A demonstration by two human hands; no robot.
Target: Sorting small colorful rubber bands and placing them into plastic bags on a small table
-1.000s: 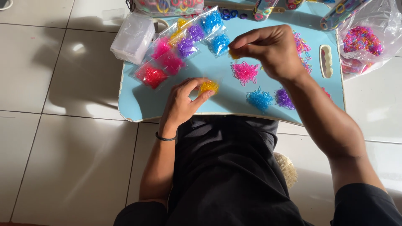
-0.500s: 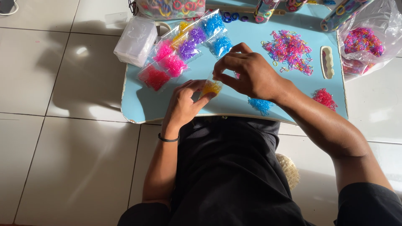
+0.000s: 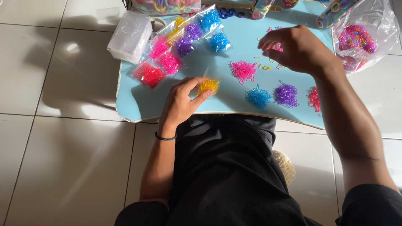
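My left hand (image 3: 182,100) pinches a small clear bag of yellow rubber bands (image 3: 208,86) at the front of the light blue table (image 3: 134,104). My right hand (image 3: 295,48) hovers over loose yellow bands (image 3: 264,67) at the back right, fingers curled downward; whether it holds any is hidden. Loose piles lie between the hands: pink (image 3: 243,70), blue (image 3: 258,96), purple (image 3: 286,94) and a red-pink one (image 3: 313,98) partly behind my forearm.
Small bags of red (image 3: 149,75), pink (image 3: 169,62), purple (image 3: 188,37) and blue (image 3: 213,31) bands lie at the table's left. A clear plastic box (image 3: 130,37) sits at the left corner. A large bag of mixed bands (image 3: 360,39) rests at right. Tiled floor surrounds the table.
My right hand has moved from beside the left hand back to the far right of the table. The left hand stays on the yellow bag. The pink and purple piles are uncovered again.
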